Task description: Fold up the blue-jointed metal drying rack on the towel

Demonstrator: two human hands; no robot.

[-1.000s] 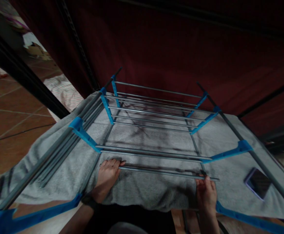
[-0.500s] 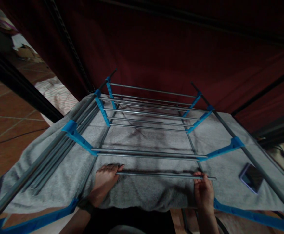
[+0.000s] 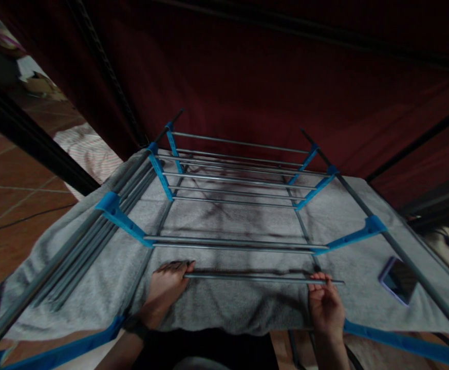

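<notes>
A thin grey metal rod (image 3: 247,278) lies level between my two hands, just above the grey cloth. My left hand (image 3: 169,281) is closed around its left end. At the other side my right hand (image 3: 325,302) holds the rod between thumb and fingers, with a short end sticking out to the right. Beyond the rod stands a partly assembled rack: blue plastic brackets (image 3: 127,224) join long side poles (image 3: 363,203), and several crossbars (image 3: 232,242) span between them. Nearer me, another blue bracket (image 3: 401,343) sits beside my right forearm.
Several loose grey tubes (image 3: 89,252) lie along the left side pole. A phone (image 3: 398,280) rests on the grey cloth (image 3: 224,308) at the right. Dark red fabric (image 3: 240,77) hangs behind the rack, and a tiled floor (image 3: 16,180) shows at left.
My right hand has shifted slightly to the right along with the rod's right end, and its palm has turned up a little. My left hand stays nearly in place.
</notes>
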